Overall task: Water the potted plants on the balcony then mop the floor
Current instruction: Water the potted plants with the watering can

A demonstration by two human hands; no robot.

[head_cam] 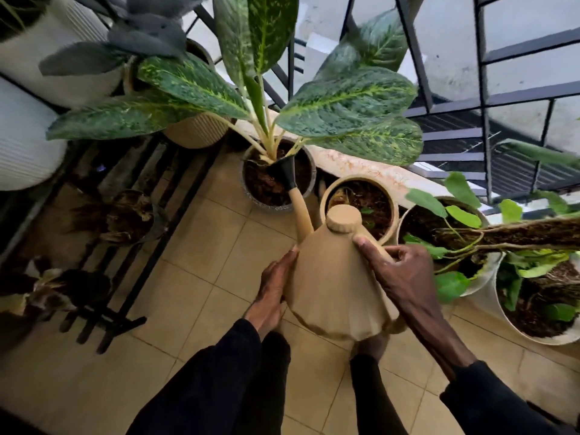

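I hold a tan watering can in front of me, tilted forward. Its long spout ends in a black rose that hangs over the soil of a dark pot holding a plant with big speckled green leaves. My right hand is wrapped around the can's handle with the thumb on its shoulder. My left hand presses flat against the can's left side. A tan screw cap tops the can. No water stream can be made out.
A tan pot of soil sits behind the can. White pots with leafy vines stand at the right. A black metal rack with dried plants occupies the left, white ribbed pots above it. Dark railing bounds the tiled balcony.
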